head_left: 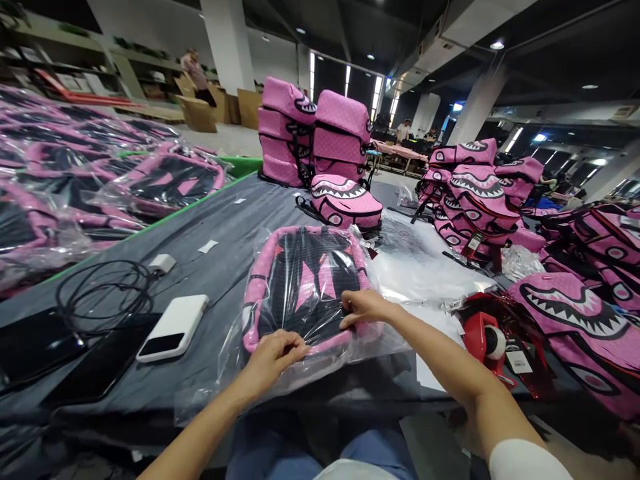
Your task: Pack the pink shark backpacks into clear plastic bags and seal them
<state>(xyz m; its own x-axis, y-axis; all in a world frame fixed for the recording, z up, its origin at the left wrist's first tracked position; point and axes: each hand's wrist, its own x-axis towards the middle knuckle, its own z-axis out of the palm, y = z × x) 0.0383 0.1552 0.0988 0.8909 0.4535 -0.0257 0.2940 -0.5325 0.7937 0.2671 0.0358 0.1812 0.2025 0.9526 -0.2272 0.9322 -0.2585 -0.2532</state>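
A pink and black backpack [313, 267] lies flat on the grey-covered table in front of me, back panel up. A clear plastic bag [295, 381] encloses it and spreads loosely past its lower edge. My left hand [277, 353] is at the near edge of the backpack, its fingers closed on the plastic. Over the right side of the panel, my right hand [367, 308] is pinching the plastic, thumb and fingers together.
Bagged backpacks [170, 177] are piled at left behind a green edge. Stacked pink backpacks [340, 127] stand at the back, with more [480, 193] at right. A white power bank [175, 327], black cable [107, 287], plastic sheets [425, 260] and red tape dispenser [477, 337] lie nearby.
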